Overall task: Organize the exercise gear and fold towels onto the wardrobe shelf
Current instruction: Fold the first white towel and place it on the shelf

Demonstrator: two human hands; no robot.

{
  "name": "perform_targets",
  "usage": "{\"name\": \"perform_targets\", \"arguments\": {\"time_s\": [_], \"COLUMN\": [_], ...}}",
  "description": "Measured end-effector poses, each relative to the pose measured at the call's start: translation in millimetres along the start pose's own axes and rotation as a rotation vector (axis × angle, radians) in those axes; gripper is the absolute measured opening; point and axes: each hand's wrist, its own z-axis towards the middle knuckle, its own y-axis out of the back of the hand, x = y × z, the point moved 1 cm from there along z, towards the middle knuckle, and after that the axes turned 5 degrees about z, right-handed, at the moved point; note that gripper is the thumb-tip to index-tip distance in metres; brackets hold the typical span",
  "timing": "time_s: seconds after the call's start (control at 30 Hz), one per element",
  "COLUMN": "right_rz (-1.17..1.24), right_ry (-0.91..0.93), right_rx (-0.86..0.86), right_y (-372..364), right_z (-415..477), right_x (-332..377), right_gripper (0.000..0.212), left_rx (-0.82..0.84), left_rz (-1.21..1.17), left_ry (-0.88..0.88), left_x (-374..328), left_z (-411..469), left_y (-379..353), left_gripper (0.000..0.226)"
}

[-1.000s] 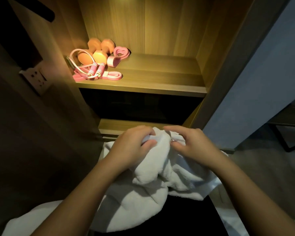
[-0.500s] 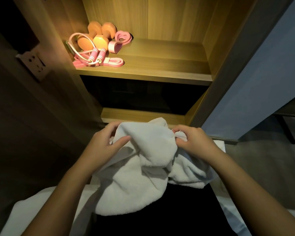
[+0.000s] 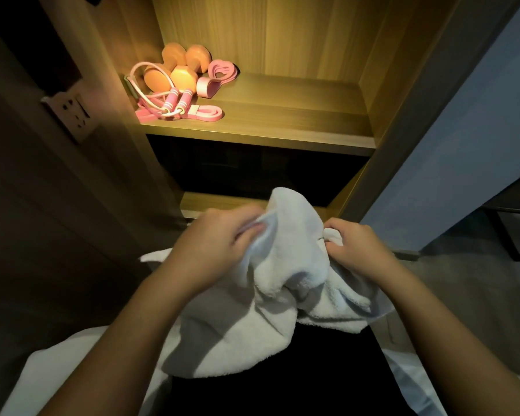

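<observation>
One white towel (image 3: pixel 282 280) hangs crumpled in front of the wardrobe. The left hand (image 3: pixel 219 250) pinches a raised fold of it, and the right hand (image 3: pixel 357 250) clutches a bunched edge. Behind, the lit wooden shelf (image 3: pixel 282 121) carries orange dumbbells (image 3: pixel 177 70), a pink jump rope (image 3: pixel 165 97) and pink bands (image 3: pixel 208 113) in its left corner. A wall socket (image 3: pixel 71 114) sits on the dark panel at left, and a blue wall (image 3: pixel 463 145) stands at right.

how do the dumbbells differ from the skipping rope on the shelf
The dumbbells are orange and chunky; the skipping rope is pink with pale stripes, thin and looped. The dumbbells sit farther back; the skipping rope lies in front, its cord arcing across one dumbbell. Both rest at the left end of the lit shelf.
</observation>
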Motion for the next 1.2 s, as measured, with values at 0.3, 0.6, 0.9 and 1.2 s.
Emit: {"name": "perform_targets", "arguments": {"time_s": [0.3, 0.6, 0.9, 1.2], "right_rz": [0.248, -0.093, -0.142, 0.265], "right_ry": [0.269, 0.159, 0.090, 0.199], "right_rx": [-0.075, 0.046, 0.029, 0.029], "right_y": [18, 13, -2, 2], "right_z": [-34, -33, -27, -42], "right_x": [36, 46, 27, 46], "right_gripper": [0.049, 0.020, 0.008, 0.027], "left_rx": [0.265, 0.319, 0.235, -0.087], "left_rz": [-0.013, -0.184, -0.316, -0.318], "left_ry": [0.115, 0.230, 0.349, 0.345], "left_x": [1, -2, 35, 1], "left_z": [16, 9, -45, -10], "left_y": [-70, -80, -13, -60], "left_gripper": [0.015, 0.008, 0.006, 0.020]}}
